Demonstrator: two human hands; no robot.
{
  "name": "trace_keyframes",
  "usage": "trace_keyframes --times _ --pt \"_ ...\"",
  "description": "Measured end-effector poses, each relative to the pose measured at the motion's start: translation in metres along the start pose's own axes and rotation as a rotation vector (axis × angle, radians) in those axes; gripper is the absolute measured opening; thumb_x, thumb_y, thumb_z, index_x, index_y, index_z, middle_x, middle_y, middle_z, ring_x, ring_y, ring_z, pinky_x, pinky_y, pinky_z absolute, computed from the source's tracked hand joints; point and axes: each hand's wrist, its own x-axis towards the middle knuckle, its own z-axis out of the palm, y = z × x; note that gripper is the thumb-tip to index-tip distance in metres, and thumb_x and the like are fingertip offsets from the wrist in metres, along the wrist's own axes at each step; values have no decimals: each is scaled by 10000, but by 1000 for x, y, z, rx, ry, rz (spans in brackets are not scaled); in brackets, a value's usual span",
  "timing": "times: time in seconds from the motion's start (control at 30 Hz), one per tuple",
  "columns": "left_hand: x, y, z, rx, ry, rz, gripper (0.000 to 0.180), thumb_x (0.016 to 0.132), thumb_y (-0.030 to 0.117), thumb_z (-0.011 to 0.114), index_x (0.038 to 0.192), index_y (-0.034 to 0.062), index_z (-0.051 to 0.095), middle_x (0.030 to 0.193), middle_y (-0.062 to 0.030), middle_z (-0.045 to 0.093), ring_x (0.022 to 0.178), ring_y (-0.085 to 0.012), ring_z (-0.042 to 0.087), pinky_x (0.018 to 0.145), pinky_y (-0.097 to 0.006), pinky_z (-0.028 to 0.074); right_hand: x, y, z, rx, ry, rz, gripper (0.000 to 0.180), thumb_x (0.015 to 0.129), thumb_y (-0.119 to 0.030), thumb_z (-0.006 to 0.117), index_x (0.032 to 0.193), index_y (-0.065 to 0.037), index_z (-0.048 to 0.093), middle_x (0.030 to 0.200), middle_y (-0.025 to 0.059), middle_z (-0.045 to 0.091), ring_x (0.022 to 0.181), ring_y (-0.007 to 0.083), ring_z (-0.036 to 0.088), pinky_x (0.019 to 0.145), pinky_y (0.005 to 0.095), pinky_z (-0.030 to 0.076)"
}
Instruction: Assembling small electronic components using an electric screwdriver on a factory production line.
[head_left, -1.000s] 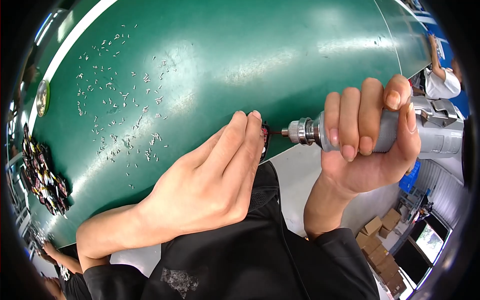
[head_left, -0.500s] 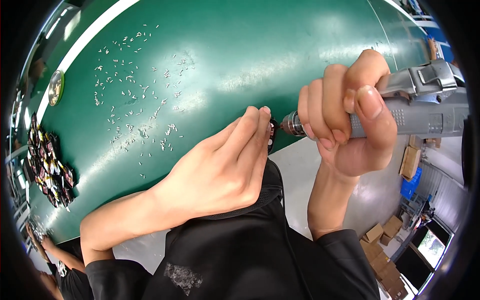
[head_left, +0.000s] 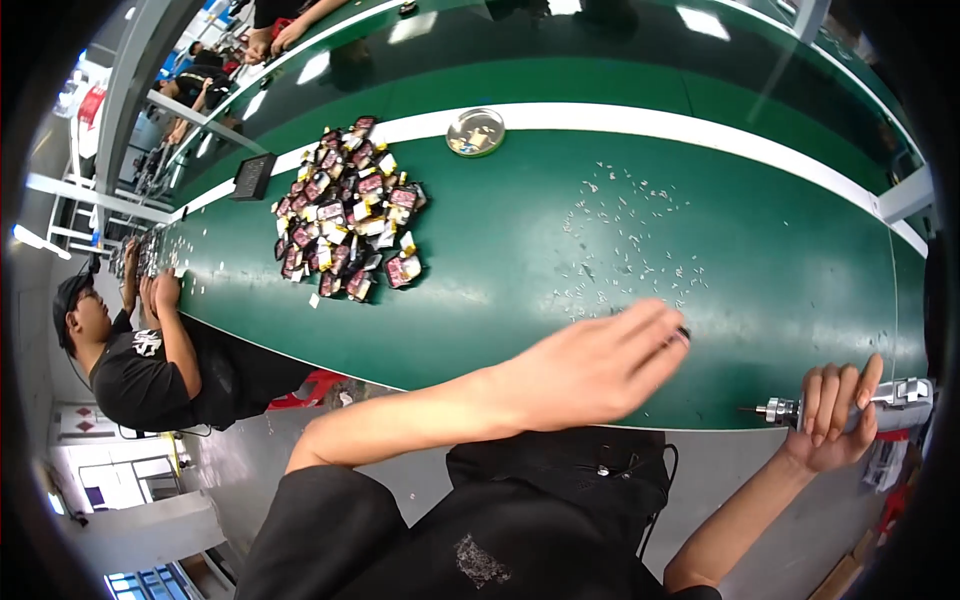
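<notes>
My left hand (head_left: 605, 372) is closed, with a small black part (head_left: 682, 333) pinched at its fingertips; most of the part is hidden by the fingers. It hovers over the near side of the green table (head_left: 500, 320). Just beyond it, many tiny silvery screws (head_left: 672, 268) lie scattered. Away to the right, my right hand (head_left: 838, 415) is wrapped round a grey electric screwdriver (head_left: 908, 400). The screwdriver's thin bit points left, apart from the black part, near the table's front edge.
To the left is a heap of small black units (head_left: 350, 215) with pink, white and yellow bits. A round clear dish (head_left: 475, 133) stands at the table's far border, and a black tray (head_left: 254, 177) sits beyond the heap. A co-worker (head_left: 140, 360) works at far left.
The view has swung left, bringing the heap and co-worker further in. My hands have drawn apart: the screwdriver bit, earlier at the black part, is now well to its right.
</notes>
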Motion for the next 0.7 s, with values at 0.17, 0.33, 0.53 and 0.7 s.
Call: trace_keyframes --times 0.17,0.33,0.53,0.7 --pt "-76 -66 -82 344 206 -590 470 702 -133 603 1146 20 577 1186 -149 561 1072 -329 545 918 -391 446 -19 8 -10 -1 196 9 137 897 -112 507 840 -78 388 480 -6 376 342 78 350 385 223 350" --pt "-150 -126 -124 744 50 -785 406 848 -16 517 1252 25 516 1274 -144 525 1218 -338 436 1032 -422 344 -21 32 -3 92 304 79 114 908 -123 474 856 -72 385 495 -8 351 361 83 333 407 246 345" --pt "-82 -85 -90 561 183 -612 348 814 -12 610 1159 22 584 1241 -143 549 1168 -319 501 987 -399 388 -31 35 -3 140 352 94 105 900 -120 473 868 -58 394 514 7 368 380 97 345 428 268 370" --pt "-28 -69 -37 219 88 -434 259 770 4 672 1023 15 615 1031 -117 591 944 -293 587 798 -363 488 -32 33 -2 187 397 80 92 909 -119 458 880 -52 402 518 7 363 383 98 346 437 270 372"
